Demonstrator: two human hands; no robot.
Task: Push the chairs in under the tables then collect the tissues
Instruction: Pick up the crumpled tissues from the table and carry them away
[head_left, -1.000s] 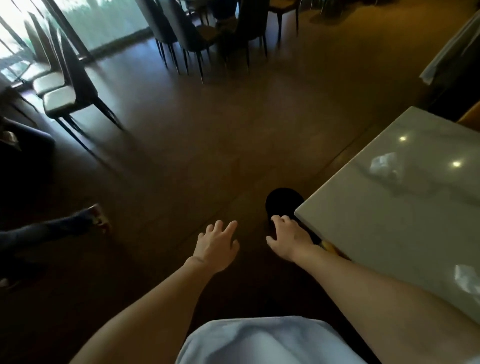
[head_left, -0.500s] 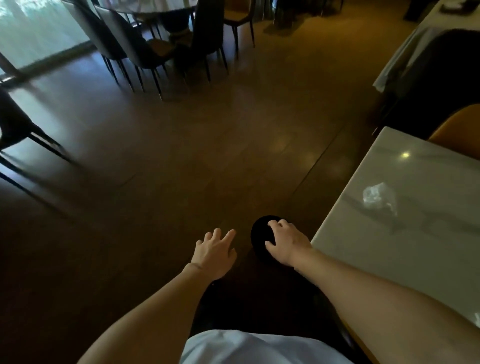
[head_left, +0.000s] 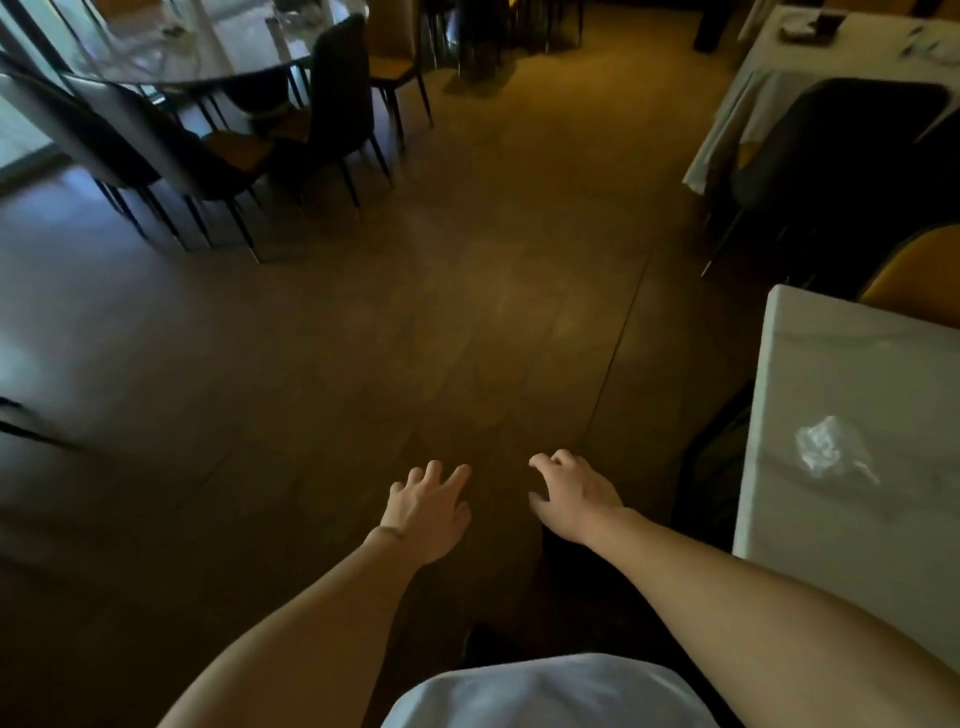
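From here I count one crumpled tissue (head_left: 831, 451) near the left edge of the white table (head_left: 852, 519), while my left hand (head_left: 428, 512) and right hand (head_left: 574, 493) both hover over the floor, fingers loose, holding nothing.

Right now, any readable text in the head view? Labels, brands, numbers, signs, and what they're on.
None readable.
Crumpled tissue on the marble table: no print visible.
Small items on the cloth-covered table at top right: too small and blurred to tell whether they carry any text.
Round table at top left: glare and blur, nothing legible.
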